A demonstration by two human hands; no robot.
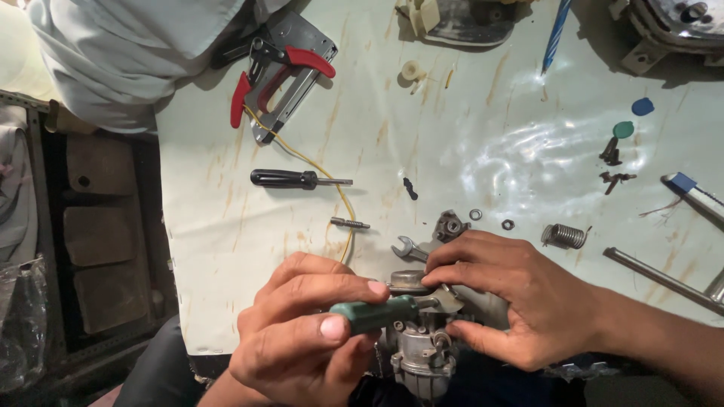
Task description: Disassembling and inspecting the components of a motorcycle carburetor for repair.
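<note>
Pale, rust-streaked bench sheet (483, 136), parts scattered far and right. Your left hand (302, 332) is closed around a green-handled screwdriver (375, 313), shaft lying left-to-right into the grey carburetor (422, 347) at the near edge. Your right hand (513, 298) clamps that body from the right, fingers on its top; no containers seen.

A small grey metal carburetor (422, 343) stands upright at the near table edge, its round cap on top pinched under the right hand's (513, 298) fingertips. A green-handled screwdriver (375, 313) lies nearly level in the left hand's (305, 332) closed fingers, its shaft pointing right into the carburetor's upper body, just below that cap.
</note>
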